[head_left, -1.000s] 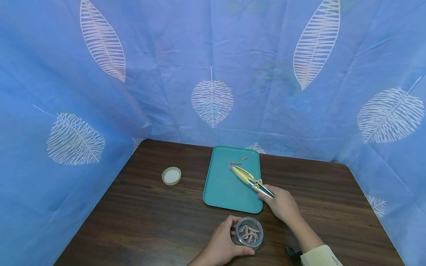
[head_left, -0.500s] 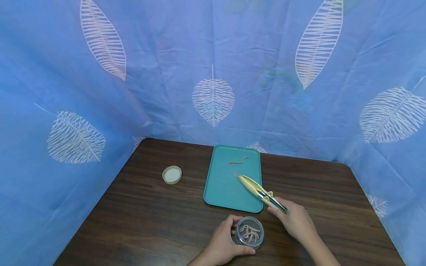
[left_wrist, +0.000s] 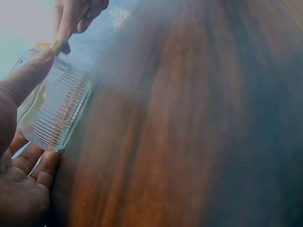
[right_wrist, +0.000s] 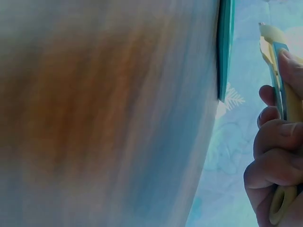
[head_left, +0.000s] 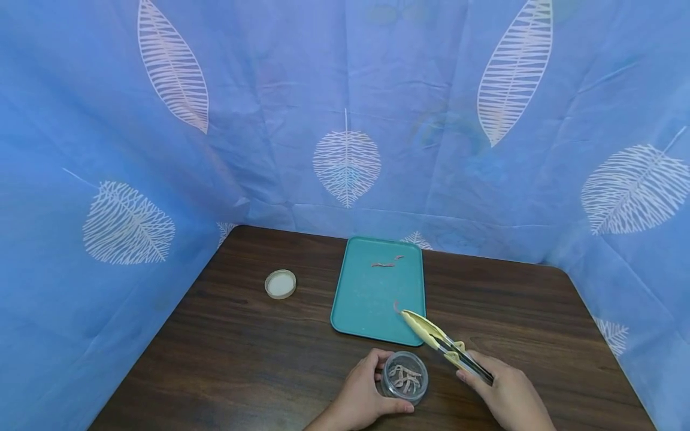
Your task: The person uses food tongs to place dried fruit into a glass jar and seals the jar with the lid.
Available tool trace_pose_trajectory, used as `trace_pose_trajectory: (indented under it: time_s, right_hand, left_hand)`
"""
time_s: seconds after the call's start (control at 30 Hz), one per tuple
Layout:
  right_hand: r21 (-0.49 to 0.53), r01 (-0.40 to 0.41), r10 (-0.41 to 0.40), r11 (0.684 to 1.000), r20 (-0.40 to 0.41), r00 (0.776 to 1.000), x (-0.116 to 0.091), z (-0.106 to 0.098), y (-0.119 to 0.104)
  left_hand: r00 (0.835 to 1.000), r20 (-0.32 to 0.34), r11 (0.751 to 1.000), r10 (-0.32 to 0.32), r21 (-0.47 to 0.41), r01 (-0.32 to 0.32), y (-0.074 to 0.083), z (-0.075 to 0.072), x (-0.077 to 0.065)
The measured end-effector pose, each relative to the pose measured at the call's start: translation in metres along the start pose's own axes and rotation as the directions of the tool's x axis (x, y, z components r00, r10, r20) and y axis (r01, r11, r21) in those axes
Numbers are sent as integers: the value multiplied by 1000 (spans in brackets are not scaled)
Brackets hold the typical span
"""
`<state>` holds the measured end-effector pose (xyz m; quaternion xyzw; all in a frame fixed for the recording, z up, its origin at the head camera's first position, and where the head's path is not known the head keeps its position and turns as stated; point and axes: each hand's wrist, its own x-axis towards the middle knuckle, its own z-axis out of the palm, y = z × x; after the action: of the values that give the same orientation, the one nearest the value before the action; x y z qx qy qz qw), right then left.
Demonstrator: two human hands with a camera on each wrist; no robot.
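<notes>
My left hand (head_left: 360, 392) grips a clear round jar (head_left: 425, 384) near the front of the table, with several pale, worm-like strips (head_left: 404, 378) inside. The ribbed side of the jar (left_wrist: 52, 118) shows in the left wrist view, thumb at the upper rim and fingers below. My right hand (head_left: 512, 392) holds yellow-tipped metal tongs (head_left: 417, 326) above the near right corner of the teal tray (head_left: 366, 305). A small pink worm-like strip (head_left: 396, 306) hangs at their tips. Two other pink strips lie on the tray's far part, the longer strip (head_left: 383, 264) and the shorter strip (head_left: 399, 257).
A round lid (head_left: 280, 284) with a white inside lies left of the tray on the dark wooden table (head_left: 242, 353). Blue cloth (head_left: 431, 179) with white leaf prints hangs behind the table and along both sides.
The tongs have lifted a pink strip from the far part of the tray and come toward the jar, moving nearer and right. The left hand and jar stay put.
</notes>
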<state>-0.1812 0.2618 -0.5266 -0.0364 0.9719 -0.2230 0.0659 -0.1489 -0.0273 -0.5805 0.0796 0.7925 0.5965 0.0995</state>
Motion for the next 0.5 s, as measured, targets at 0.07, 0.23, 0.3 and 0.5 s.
trace_pose_trajectory:
  time_s: [0.07, 0.23, 0.3, 0.5]
  right_hand:
    - [-2, -5, 5, 1000, 7, 1000, -7, -1, 3]
    - [-6, 6, -6, 1000, 0, 1000, -22, -2, 7]
    - [-2, -7, 7, 1000, 10, 1000, -27, -3, 9]
    - [-31, -35, 35, 999, 23, 999, -40, -1, 22]
  left_hand:
    - [1000, -1, 1000, -2, 2, 2, 0, 0, -1]
    - [1000, -5, 1000, 1, 19, 0, 1, 0, -1]
    - [1000, -6, 1000, 6, 27, -6, 2, -1, -2]
    - [1000, -8, 999, 9, 32, -8, 3, 0, -1]
